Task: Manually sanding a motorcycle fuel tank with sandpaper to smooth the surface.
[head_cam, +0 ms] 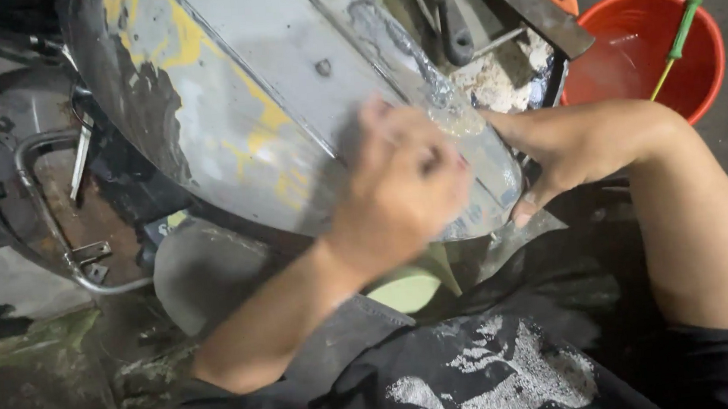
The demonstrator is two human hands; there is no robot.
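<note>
I rub the wet grey panel (286, 89) with my clenched left hand (401, 184), my right hand (567, 149) grasping its lower edge; next I need more water from the orange bucket (701, 26), I think.

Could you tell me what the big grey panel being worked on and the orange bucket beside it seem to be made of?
The grey panel looks like sheet metal: a curved, dull grey surface with patches of worn yellow paint and a wet sheen near the left hand. It could be primer over metal. The orange bucket looks like moulded plastic, with a smooth, evenly coloured wall and water inside.
</note>
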